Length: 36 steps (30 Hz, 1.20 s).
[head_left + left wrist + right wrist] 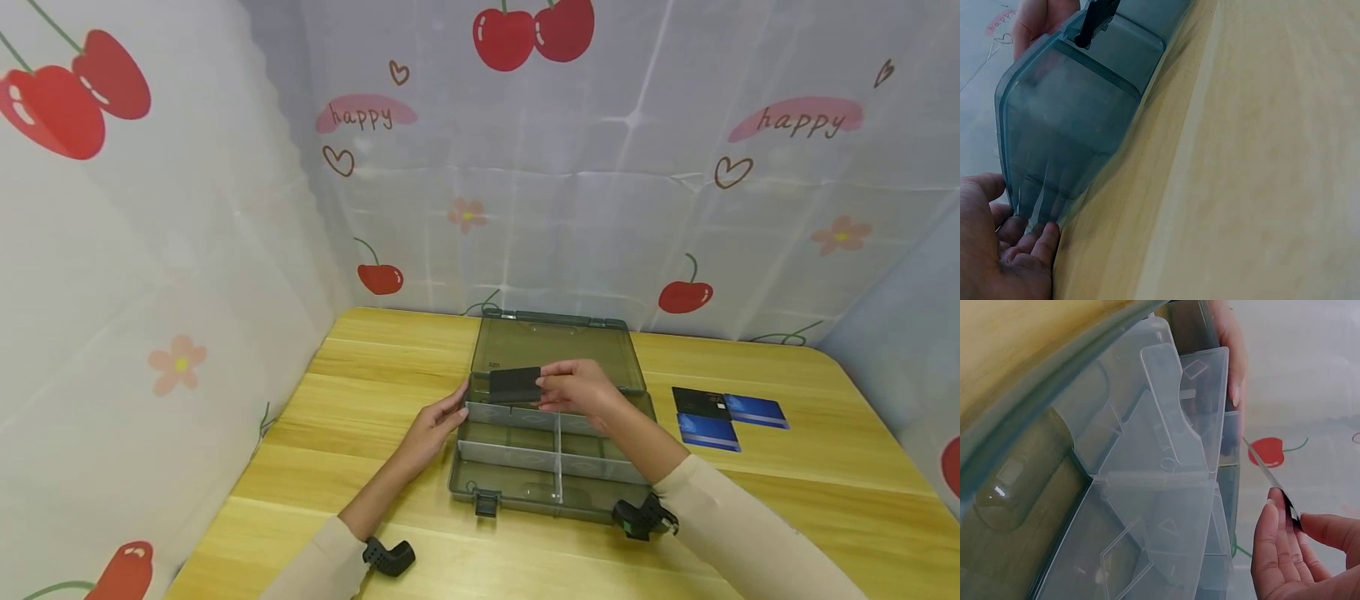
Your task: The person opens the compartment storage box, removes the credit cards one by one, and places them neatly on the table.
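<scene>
A dark, flat card [513, 385] is pinched at its right end between the thumb and fingers of my right hand [577, 387], above the back-left compartment. In the right wrist view the card [1272, 478] appears almost edge-on. Below it lies a translucent grey-green divided plastic box [502, 479], its lid [558, 350] thrown back. My left hand [435, 425] rests against the box's left side, with loosely bent fingers. In the left wrist view, fingertips [1049, 231] touch the outer wall of the box [1066, 106].
Clear dividers [510, 456] split the box into several compartments. Right of it on the wooden table [390, 358] lie a black card [697, 402] and two blue cards [756, 410], close together. Black latches [486, 502] hang at the box's front. A cherry-print curtain [525, 242] stands behind.
</scene>
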Tool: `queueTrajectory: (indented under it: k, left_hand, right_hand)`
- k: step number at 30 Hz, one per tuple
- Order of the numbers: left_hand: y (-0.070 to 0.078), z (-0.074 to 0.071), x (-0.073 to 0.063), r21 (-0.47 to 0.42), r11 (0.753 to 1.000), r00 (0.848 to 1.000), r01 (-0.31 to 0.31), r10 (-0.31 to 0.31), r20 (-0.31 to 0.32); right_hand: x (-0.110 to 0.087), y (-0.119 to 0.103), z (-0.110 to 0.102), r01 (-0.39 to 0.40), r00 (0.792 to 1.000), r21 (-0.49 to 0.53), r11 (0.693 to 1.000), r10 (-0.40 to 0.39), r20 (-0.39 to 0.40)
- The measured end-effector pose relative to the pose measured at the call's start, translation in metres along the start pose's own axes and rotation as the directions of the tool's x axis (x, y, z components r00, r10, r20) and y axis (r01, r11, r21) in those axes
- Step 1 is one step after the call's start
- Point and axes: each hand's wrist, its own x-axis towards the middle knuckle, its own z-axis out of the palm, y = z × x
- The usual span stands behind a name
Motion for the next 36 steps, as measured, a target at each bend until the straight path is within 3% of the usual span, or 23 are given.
queueTrajectory:
  k: [31, 36]
  left_hand:
    - [0.000, -0.001, -0.001, 0.014, 1.000, 1.000, -0.007, 0.007, -0.008]
    - [0.000, -0.001, 0.000, 0.022, 1.000, 1.000, 0.014, -0.014, -0.016]
  right_hand:
    - [-0.030, 0.003, -0.016, 0.059, 0.998, 0.078, 0.995, -0.060, -0.001]
    - [-0.037, 0.004, -0.019, 0.081, 0.997, 0.093, 0.992, -0.080, -0.013]
